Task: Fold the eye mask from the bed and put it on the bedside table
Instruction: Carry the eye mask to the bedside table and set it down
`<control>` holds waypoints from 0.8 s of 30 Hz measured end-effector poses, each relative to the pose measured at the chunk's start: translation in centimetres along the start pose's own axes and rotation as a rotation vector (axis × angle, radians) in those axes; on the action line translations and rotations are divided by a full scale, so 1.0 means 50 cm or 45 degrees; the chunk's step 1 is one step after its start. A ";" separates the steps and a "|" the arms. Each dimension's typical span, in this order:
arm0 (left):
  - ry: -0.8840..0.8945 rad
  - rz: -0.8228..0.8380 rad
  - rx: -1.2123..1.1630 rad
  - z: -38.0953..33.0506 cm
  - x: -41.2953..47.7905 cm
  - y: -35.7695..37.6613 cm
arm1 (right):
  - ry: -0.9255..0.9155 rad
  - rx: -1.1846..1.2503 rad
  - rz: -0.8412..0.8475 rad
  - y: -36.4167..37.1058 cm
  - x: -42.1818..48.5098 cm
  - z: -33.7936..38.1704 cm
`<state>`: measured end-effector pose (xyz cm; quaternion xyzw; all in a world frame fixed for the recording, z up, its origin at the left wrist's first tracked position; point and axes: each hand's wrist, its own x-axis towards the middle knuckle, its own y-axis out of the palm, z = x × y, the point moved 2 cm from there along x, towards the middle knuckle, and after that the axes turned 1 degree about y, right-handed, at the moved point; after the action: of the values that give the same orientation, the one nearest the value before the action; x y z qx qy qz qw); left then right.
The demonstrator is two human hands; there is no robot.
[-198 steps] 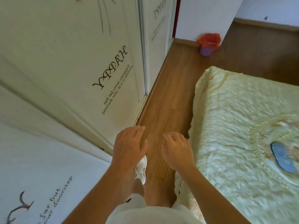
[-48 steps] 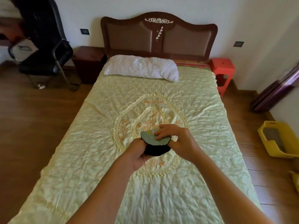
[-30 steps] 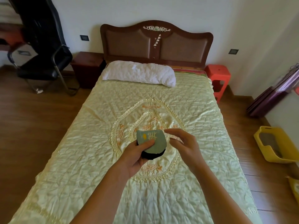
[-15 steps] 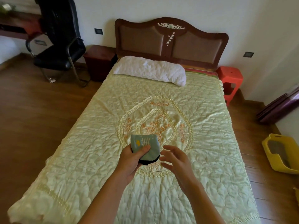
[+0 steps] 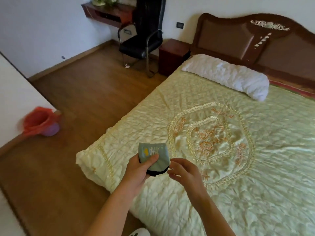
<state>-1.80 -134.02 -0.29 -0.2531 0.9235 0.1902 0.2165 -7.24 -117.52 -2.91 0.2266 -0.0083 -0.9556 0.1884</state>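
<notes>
The folded eye mask [image 5: 156, 155] is grey-green with a yellow and white print and a black underside. My left hand [image 5: 139, 171] is shut on it, thumb on top, holding it above the near left part of the bed [image 5: 238, 167]. Just right of the mask, my right hand [image 5: 185, 171] hovers with its fingers loosely curled and nothing in them. The dark red-brown bedside table [image 5: 173, 56] stands at the far left corner of the bed, beside the headboard [image 5: 255, 41].
A white pillow [image 5: 226, 76] lies at the head of the bed. A black chair [image 5: 141, 40] stands left of the bedside table, under a wall shelf [image 5: 109, 11]. A purple bin with a red bag [image 5: 40, 123] sits on the wood floor [image 5: 88, 92] at left.
My view has swung left, bringing the floor and bin into sight. My right hand let go of the mask, which stays folded in my left hand.
</notes>
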 end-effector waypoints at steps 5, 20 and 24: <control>0.057 -0.192 -0.102 0.024 -0.084 -0.084 | 0.011 -0.076 0.237 0.078 -0.026 -0.022; 0.271 -0.774 -0.445 0.054 -0.288 -0.400 | 0.033 -0.383 0.840 0.434 -0.112 -0.076; 0.314 -0.844 -0.504 0.054 -0.309 -0.507 | 0.062 -0.457 0.940 0.552 -0.120 -0.107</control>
<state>24.95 -147.09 -0.99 -0.5949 0.7564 0.2525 0.1009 9.87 -140.60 -2.34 0.1944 0.0823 -0.8045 0.5552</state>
